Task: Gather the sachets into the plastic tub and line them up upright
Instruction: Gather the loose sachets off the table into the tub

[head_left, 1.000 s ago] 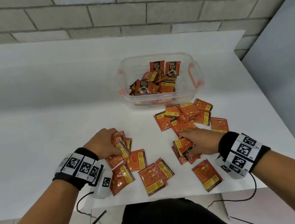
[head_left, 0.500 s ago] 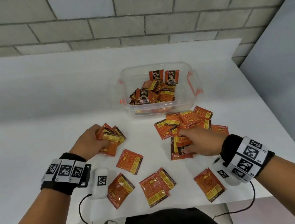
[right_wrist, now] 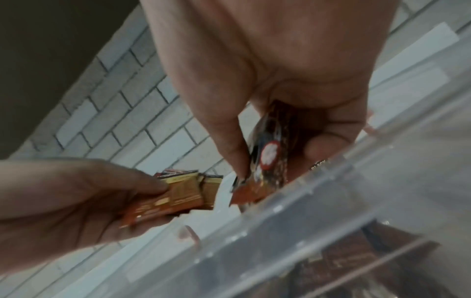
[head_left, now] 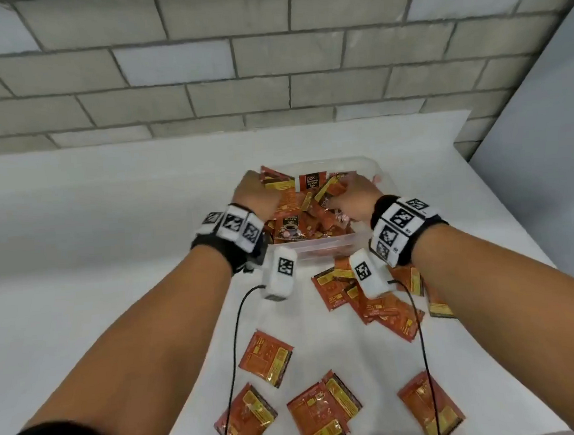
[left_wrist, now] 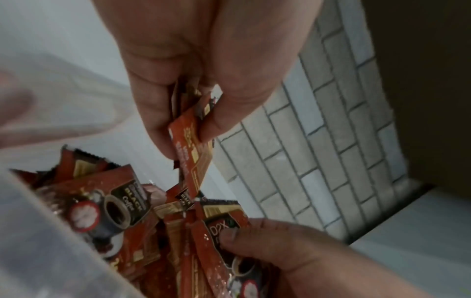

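Head camera: a person's two hands reach over a clear plastic tub [head_left: 366, 242] on a white table [head_left: 108, 231] set against a grey block wall [head_left: 266, 64]. The left hand [head_left: 255, 199] grips a small bunch of red-and-yellow sachets [head_left: 281, 190] above the tub's left side; the right hand [head_left: 356, 198] clutches more sachets over the right side. Inside the tub lies a jumbled heap of sachets [head_left: 293, 227], with one standing upright against the far wall. On the table nearer the person, a loose pile of sachets [head_left: 378, 299] sits just in front of the tub, and single sachets [head_left: 265, 358] lie scattered closer to the table's near edge. Both wrists carry bands with black-and-white markers, and black cables trail from them.

Left wrist camera: the left hand [left_wrist: 203, 70] pinches several sachets [left_wrist: 191, 145] between thumb and curled fingers, their lower ends hanging over the heap in the tub. The right hand [left_wrist: 293, 252] shows at the bottom, its thumb pressed on a sachet lying among the others.

Right wrist camera: the right hand [right_wrist: 280, 80] holds a dark-faced sachet [right_wrist: 270, 157] pinched between thumb and fingers, just above the tub's clear rim [right_wrist: 331, 181]. The left hand [right_wrist: 76, 201] appears at the left, fingers curled round its own bunch [right_wrist: 175, 193]. The picture is blurred, so the print on the packets cannot be read.
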Motion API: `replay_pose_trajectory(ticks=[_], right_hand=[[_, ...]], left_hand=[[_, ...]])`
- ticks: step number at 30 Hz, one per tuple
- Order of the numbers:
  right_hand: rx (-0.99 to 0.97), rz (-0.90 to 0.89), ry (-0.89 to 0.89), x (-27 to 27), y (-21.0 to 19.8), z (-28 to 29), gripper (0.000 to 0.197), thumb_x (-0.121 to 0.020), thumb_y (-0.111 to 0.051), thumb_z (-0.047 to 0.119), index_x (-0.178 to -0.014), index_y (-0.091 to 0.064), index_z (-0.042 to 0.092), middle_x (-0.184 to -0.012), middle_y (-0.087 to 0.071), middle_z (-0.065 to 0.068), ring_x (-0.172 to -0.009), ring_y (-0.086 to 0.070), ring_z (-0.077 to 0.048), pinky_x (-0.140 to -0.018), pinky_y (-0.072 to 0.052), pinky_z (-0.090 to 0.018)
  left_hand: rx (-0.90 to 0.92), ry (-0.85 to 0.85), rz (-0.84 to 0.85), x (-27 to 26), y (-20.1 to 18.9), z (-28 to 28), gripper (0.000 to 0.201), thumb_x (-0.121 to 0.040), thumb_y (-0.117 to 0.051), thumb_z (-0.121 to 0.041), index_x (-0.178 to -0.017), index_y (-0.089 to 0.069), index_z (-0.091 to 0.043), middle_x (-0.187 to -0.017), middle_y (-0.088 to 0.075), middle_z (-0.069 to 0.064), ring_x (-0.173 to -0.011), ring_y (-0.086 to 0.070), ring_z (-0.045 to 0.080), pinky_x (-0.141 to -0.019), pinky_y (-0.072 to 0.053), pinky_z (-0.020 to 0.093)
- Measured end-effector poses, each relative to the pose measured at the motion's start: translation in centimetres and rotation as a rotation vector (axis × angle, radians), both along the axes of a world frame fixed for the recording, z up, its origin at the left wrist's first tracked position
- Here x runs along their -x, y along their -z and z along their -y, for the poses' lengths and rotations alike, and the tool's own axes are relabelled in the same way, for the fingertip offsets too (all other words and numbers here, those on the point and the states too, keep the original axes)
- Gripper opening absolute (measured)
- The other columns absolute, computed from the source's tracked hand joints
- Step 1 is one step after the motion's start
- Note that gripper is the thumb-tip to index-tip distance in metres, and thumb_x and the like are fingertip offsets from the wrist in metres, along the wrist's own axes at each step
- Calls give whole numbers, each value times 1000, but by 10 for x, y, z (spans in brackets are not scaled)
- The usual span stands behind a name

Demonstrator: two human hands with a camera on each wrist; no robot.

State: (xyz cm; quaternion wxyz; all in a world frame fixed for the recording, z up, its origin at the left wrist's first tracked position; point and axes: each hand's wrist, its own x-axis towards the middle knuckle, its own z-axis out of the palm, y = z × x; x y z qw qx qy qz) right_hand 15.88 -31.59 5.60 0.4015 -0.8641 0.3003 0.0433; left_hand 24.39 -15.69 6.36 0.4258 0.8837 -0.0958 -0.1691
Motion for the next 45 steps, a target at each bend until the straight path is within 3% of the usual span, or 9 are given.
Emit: replay_pose_trajectory(ticks=[2,5,7,12,19,22,26,34,45], right_hand=[[45,-97,-57,-11,6,1,53,-83,-71,23,-127,-50,3,-107,-61,-7,-91,-60,-22,-77,-52,-33],[128,-203,-166,-16,14,1,46,-82,-72,30,-118,-57,5,-108,-65,-9,-94,-62,-23,-79,-51,-32],[208,-237,-234,-14,19,1,37,-82,-71,36,-107,-59,11,-106,-68,-8,-90,-65,-21,-79,-52,-31],[271,-144,-289,1,17,4,48,-88,-61,45,-126,-59,16,-122,-62,-3,-101,-59,-19,-79,-44,-28],[339,165,-344,78,5,3,36,-89,-63,23,-124,-55,17,-118,-46,3,-106,-45,-13,-89,-36,-23],[405,153,-399,104,9,7,25,-87,-65,23,-110,-58,21,-102,-47,3,-93,-47,-13,-78,-37,-23],[253,-99,-663,137,14,-4,16,-82,-71,24,-90,-58,27,-79,-52,8,-71,-49,-10,-60,-37,-19],[252,-633,-994,188,48,-17,52,-72,-79,35,-111,-45,28,-91,-42,15,-82,-45,-10,-61,-37,-22],[298,-279,-784,189,59,-26,44,-90,-59,39,-129,-45,22,-125,-45,4,-103,-50,-13,-83,-43,-24]], left_hand=[[-68,5,-1,-12,5,18,30,-86,-60,-10,-114,-50,-2,-109,-60,10,-99,-60,27,-69,-44,28],[-148,74,-38,-22,8,27,14,-82,-67,-15,-82,-58,-4,-79,-60,4,-78,-57,23,-46,-40,22],[-116,82,-90,-22,10,25,22,-86,-64,-20,-74,-53,-6,-70,-53,4,-69,-52,23,-52,-45,24],[155,50,-131,-4,-4,-2,30,-93,-58,-25,-112,-61,-2,-98,-65,12,-81,-64,24,-82,-57,43],[85,74,-53,58,17,-105,3,-90,-61,-18,-90,-63,-16,-92,-66,4,-65,-62,14,-57,-47,27],[-54,74,-58,73,41,-135,8,-89,-64,-23,-89,-62,-15,-93,-66,7,-64,-61,16,-54,-44,23],[-293,368,-211,99,60,-157,20,-83,-71,-36,-96,-62,-23,-95,-64,-3,-69,-59,10,-49,-39,14],[-518,607,-226,142,80,-169,38,-66,-84,-29,-87,-53,-24,-82,-52,-7,-69,-46,7,-61,-38,18],[-438,379,-41,138,86,-164,27,-81,-71,-31,-92,-50,-17,-81,-55,-5,-74,-53,12,-57,-38,19]])
